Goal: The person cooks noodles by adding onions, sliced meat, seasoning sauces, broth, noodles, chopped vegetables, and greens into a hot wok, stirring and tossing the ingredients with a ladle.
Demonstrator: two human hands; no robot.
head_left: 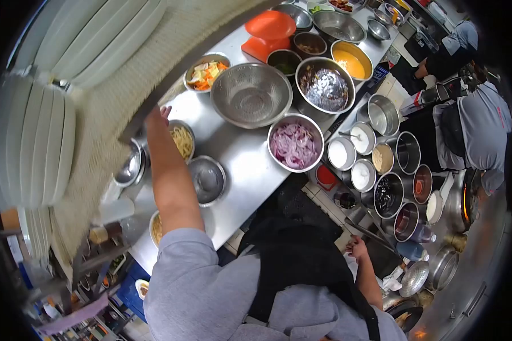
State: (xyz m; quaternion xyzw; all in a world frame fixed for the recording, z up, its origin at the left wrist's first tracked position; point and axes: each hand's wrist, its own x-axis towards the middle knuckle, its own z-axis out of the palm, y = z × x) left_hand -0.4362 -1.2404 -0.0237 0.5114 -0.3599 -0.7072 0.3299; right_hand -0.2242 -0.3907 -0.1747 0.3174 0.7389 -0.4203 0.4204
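My left arm stretches forward over the steel table. My left hand [162,113] is at the shelf's edge, which hides most of it; only a few fingertips show, and whatever it touches is out of sight. Nearest to it are a bowl of pale yellow strips [182,141] and a bowl of mixed cut vegetables [206,74]. Low at my right side hangs my right hand [356,248], its fingers loosely bent and apart, with nothing visible in them. A white cloth [351,265] is close under that hand; I cannot tell whether they touch.
On the table [242,165] stand a perforated steel colander [251,95], a bowl of sliced red onion [294,144], a foil-topped pot [326,90] and an orange scale [269,34]. Stacked white plates [34,142] fill the shelf. Several containers line the right counter; a co-worker [483,122] stands beyond.
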